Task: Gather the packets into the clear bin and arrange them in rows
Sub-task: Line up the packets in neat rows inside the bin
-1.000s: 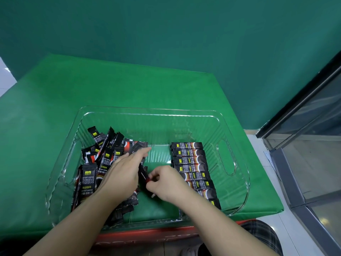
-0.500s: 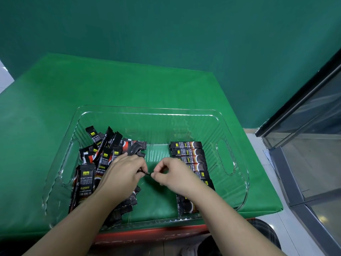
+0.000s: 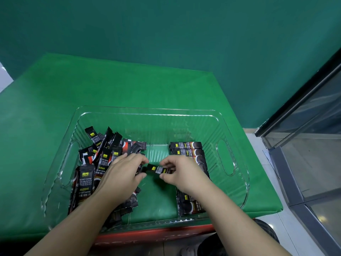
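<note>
Clear plastic bin (image 3: 234, 163) sits on the green table (image 3: 129, 85), and both hands are over its middle: the left hand (image 3: 121, 174) and the right hand (image 3: 181, 173) each pinch one end of a single black packet (image 3: 156, 169), held level between them. Left of it lies a loose heap of packets (image 3: 97, 163); at the right, a neat row of packets (image 3: 188, 154) runs from far to near.

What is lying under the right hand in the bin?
Under the right hand lies the row of packets. Its far end and near end show; the middle is covered by the hand and forearm. The hand also pinches one packet.
</note>
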Demonstrator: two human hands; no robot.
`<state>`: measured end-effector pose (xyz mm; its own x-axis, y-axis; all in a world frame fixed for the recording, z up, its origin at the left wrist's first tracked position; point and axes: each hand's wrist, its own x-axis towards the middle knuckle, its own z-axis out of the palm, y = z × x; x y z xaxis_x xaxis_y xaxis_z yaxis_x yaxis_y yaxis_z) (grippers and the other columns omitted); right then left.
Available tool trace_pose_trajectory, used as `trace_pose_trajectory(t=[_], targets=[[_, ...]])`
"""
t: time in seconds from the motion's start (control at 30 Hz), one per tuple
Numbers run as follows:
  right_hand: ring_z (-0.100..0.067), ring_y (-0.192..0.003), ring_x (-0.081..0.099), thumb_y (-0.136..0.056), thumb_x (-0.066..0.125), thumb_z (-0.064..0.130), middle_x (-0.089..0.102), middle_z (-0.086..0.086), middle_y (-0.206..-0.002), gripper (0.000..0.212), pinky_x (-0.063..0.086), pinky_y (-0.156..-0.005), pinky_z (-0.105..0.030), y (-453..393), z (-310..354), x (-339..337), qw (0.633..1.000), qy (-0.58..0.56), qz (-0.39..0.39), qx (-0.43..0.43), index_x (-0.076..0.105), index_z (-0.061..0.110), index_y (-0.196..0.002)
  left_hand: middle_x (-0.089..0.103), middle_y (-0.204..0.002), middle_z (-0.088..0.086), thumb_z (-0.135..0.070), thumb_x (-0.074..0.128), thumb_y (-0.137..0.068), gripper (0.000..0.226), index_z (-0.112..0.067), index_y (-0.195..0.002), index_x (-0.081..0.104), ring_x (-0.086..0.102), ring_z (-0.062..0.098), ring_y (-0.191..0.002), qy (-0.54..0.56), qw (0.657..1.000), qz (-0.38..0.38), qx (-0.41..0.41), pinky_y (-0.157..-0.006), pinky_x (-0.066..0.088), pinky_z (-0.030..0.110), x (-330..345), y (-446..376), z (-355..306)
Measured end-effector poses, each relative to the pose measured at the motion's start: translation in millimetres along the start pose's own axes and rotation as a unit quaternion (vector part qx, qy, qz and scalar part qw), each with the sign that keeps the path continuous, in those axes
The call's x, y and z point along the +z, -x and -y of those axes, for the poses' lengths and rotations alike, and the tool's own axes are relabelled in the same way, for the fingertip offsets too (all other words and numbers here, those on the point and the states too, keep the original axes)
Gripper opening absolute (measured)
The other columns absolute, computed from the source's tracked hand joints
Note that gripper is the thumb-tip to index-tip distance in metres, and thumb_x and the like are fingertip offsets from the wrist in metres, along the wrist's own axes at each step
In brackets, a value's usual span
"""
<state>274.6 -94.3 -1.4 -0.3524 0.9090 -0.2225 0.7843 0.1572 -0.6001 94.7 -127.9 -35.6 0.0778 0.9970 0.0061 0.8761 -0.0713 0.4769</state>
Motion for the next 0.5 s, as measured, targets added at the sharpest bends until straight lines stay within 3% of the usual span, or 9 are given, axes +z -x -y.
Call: trace_pose_trajectory(t=[0.17, 0.27, 0.43, 0.5], targets=[[-0.015, -0.111, 0.045, -0.088, 0.063, 0.029, 0.064, 0.009, -0.116, 0.04, 0.033, -0.091, -0.031, 7, -22, -26, 0.963, 0.252, -0.07, -0.065, 0.056, 0.03, -0.127, 0.051, -0.134, -0.016, -0.032, 0.057, -0.093, 0.041, -0.031, -0.132, 0.044, 0.041, 0.01, -0.13, -0.008, 1.0, 0.006, -0.001, -0.118, 0.016, 0.033, 3, -2, 3], [-0.016, -0.11, 0.043, -0.089, 0.061, 0.026, 0.065, 0.012, -0.114, 0.033, 0.026, -0.088, -0.03, 8, -30, -29, 0.955, 0.277, -0.076, -0.071, 0.059, 0.031, -0.122, 0.051, -0.131, -0.018, -0.032, 0.058, -0.093, 0.044, -0.031, -0.134, 0.042, 0.043, 0.007, -0.128, -0.008, 1.0, 0.004, 0.001, -0.118, 0.015, 0.032, 3, -2, 3], [-0.019, -0.117, 0.043, -0.086, 0.058, 0.008, 0.06, 0.006, -0.121, 0.04, 0.023, -0.107, -0.036, 7, -37, -24, 0.943, 0.316, -0.094, -0.052, 0.058, 0.026, -0.122, 0.052, -0.129, -0.019, -0.032, 0.058, -0.093, 0.046, -0.03, -0.135, 0.039, 0.045, 0.005, -0.124, -0.006, 1.0, 0.0, 0.001, -0.116, 0.015, 0.029, 2, -1, 2], [-0.021, -0.119, 0.042, -0.085, 0.057, 0.005, 0.054, 0.003, -0.126, 0.044, 0.026, -0.105, -0.037, 7, -39, -21, 0.938, 0.33, -0.099, -0.047, 0.056, 0.023, -0.124, 0.052, -0.13, -0.018, -0.033, 0.058, -0.092, 0.048, -0.03, -0.136, 0.039, 0.044, 0.007, -0.125, -0.007, 1.0, 0.002, -0.002, -0.116, 0.016, 0.03, 2, -1, 2]])
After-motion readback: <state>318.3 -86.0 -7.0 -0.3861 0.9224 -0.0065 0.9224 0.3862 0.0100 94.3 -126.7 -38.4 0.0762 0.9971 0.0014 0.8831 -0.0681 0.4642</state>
